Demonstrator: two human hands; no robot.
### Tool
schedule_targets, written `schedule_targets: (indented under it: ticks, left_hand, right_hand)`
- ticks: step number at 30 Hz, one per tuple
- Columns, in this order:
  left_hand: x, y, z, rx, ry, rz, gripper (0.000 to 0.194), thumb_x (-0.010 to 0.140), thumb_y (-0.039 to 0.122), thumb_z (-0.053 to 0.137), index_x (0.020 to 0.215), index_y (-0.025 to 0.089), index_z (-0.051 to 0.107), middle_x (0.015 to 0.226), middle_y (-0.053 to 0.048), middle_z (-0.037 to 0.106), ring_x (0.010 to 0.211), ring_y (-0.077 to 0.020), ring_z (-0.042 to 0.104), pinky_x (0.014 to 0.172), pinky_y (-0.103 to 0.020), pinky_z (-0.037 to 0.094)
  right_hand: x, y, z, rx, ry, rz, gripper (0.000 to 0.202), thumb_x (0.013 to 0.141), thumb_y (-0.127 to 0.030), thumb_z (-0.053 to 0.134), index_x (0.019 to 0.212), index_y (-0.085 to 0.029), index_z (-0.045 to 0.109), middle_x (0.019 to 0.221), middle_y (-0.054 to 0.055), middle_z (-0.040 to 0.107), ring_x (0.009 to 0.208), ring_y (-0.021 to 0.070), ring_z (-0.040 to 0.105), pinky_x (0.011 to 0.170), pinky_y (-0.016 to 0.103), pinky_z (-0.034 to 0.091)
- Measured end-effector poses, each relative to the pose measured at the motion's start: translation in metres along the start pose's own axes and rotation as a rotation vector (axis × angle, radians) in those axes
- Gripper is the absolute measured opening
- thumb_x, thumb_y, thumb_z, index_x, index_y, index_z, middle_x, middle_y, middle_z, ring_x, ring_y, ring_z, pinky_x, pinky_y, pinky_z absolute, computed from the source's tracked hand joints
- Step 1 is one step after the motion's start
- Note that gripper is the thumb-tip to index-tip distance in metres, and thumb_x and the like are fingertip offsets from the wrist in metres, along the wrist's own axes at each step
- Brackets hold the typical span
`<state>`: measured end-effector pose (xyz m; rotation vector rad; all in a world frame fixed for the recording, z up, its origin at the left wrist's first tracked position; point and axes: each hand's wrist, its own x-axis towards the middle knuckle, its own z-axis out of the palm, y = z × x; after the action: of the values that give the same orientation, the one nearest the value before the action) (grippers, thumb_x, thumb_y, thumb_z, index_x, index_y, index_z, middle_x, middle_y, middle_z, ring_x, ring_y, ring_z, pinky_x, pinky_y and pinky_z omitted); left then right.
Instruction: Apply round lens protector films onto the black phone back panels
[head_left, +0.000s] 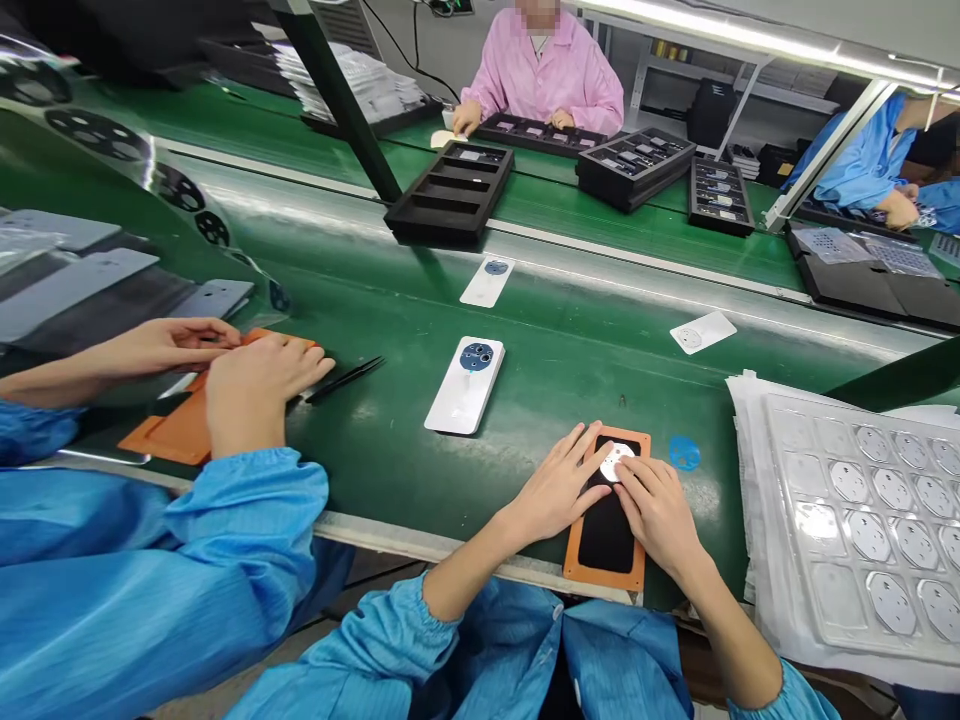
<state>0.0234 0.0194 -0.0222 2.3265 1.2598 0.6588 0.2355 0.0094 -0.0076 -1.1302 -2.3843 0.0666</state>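
Observation:
An orange frame with a black inside [607,535] lies at the bench's front edge. Near its top sits a round white disc with small holes [616,462]. My left hand [559,485] rests over the frame's left side, fingers spread, fingertips touching the disc's left edge. My right hand [658,505] comes from the right, its fingers close together with the tips on the disc's right side; whether they pinch it is hard to see. A round blue film [684,453] lies just right of the frame.
A co-worker's hands [251,385] work over another orange frame [169,430] at left, beside black tweezers [345,380]. White phone-shaped panels [465,390] lie mid-bench. Clear trays of white discs [840,590] stand right. Black trays [450,195] and other people are beyond.

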Motion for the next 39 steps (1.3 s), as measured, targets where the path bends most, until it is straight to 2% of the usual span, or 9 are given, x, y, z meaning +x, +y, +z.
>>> schedule_targets:
  ticks: [9,12,14,18,20,23,29,34,39]
  left_hand:
    - [0.005,0.007,-0.004,-0.029,-0.07,-0.028,0.061,0.098,0.044,0.051,0.154,0.025,0.034,0.164,-0.014,0.021,0.151,-0.0331,0.019,0.119,-0.054,0.028]
    - [0.004,0.001,-0.013,-0.052,-0.042,-0.016,0.054,0.098,0.042,0.053,0.148,0.026,0.043,0.161,-0.011,0.031,0.15,-0.0295,0.025,0.119,-0.049,0.032]
    - [0.002,-0.012,-0.03,-0.013,0.117,-0.085,0.044,0.098,0.039,0.052,0.14,0.025,0.052,0.153,-0.009,0.045,0.146,-0.0266,0.036,0.118,-0.045,0.034]
    - [-0.007,-0.052,-0.074,0.332,0.503,-0.491,0.046,0.095,0.043,0.055,0.131,0.015,0.057,0.14,-0.017,0.056,0.135,-0.0322,0.047,0.113,-0.048,0.038]
    - [-0.014,-0.07,-0.086,0.533,0.447,-0.648,0.057,0.092,0.047,0.058,0.132,0.007,0.054,0.143,-0.025,0.05,0.136,-0.0407,0.043,0.108,-0.053,0.041]
    - [-0.02,-0.085,-0.081,0.712,0.297,-0.713,0.058,0.095,0.046,0.052,0.13,0.0,0.054,0.144,-0.031,0.047,0.137,-0.047,0.04,0.104,-0.055,0.043]
    - [-0.021,-0.078,-0.059,0.794,0.239,-0.651,0.045,0.102,0.028,0.032,0.127,0.0,0.056,0.136,-0.028,0.056,0.129,-0.0377,0.052,0.104,-0.047,0.043]
    - [-0.023,-0.071,-0.077,0.776,0.119,-0.669,0.038,0.101,0.019,0.029,0.116,0.004,0.061,0.116,-0.024,0.066,0.109,-0.0322,0.065,0.086,-0.039,0.052]
    - [-0.023,-0.071,-0.095,0.766,0.135,-0.676,0.033,0.099,0.019,0.035,0.097,0.009,0.066,0.09,-0.019,0.071,0.084,-0.0313,0.071,0.065,-0.033,0.05]
  right_hand:
    - [-0.006,-0.005,0.012,-0.025,0.043,0.005,0.03,0.097,-0.014,0.049,0.123,-0.018,0.065,0.117,0.012,0.07,0.11,0.0279,0.062,0.097,0.047,0.049]
    - [-0.008,-0.009,0.014,-0.052,0.053,0.016,0.033,0.097,-0.014,0.05,0.127,-0.016,0.063,0.12,0.014,0.069,0.112,0.0291,0.062,0.098,0.048,0.049]
    - [-0.011,-0.01,0.016,-0.05,0.07,0.016,0.034,0.096,-0.014,0.052,0.128,-0.015,0.062,0.123,0.014,0.069,0.113,0.0291,0.062,0.1,0.048,0.048]
    - [-0.016,-0.007,0.021,-0.003,0.162,0.012,0.035,0.094,-0.014,0.055,0.129,-0.016,0.061,0.123,0.012,0.069,0.115,0.027,0.062,0.104,0.048,0.048]
    - [-0.016,-0.006,0.023,0.004,0.192,0.01,0.034,0.094,-0.013,0.055,0.128,-0.015,0.062,0.123,0.012,0.069,0.114,0.0265,0.063,0.104,0.048,0.049]
    - [-0.016,-0.005,0.024,0.007,0.2,0.0,0.032,0.094,-0.013,0.055,0.125,-0.014,0.063,0.122,0.012,0.069,0.114,0.0264,0.063,0.103,0.048,0.05]
    - [-0.016,-0.005,0.023,0.018,0.209,-0.002,0.032,0.094,-0.012,0.056,0.125,-0.013,0.063,0.123,0.012,0.069,0.114,0.0267,0.062,0.103,0.049,0.05]
    - [-0.016,-0.005,0.022,0.018,0.201,-0.008,0.034,0.094,-0.013,0.055,0.127,-0.015,0.062,0.123,0.012,0.069,0.114,0.0269,0.062,0.101,0.05,0.051]
    - [-0.016,-0.005,0.021,0.024,0.208,-0.013,0.035,0.093,-0.012,0.055,0.128,-0.016,0.062,0.124,0.012,0.068,0.115,0.0274,0.062,0.101,0.05,0.052]
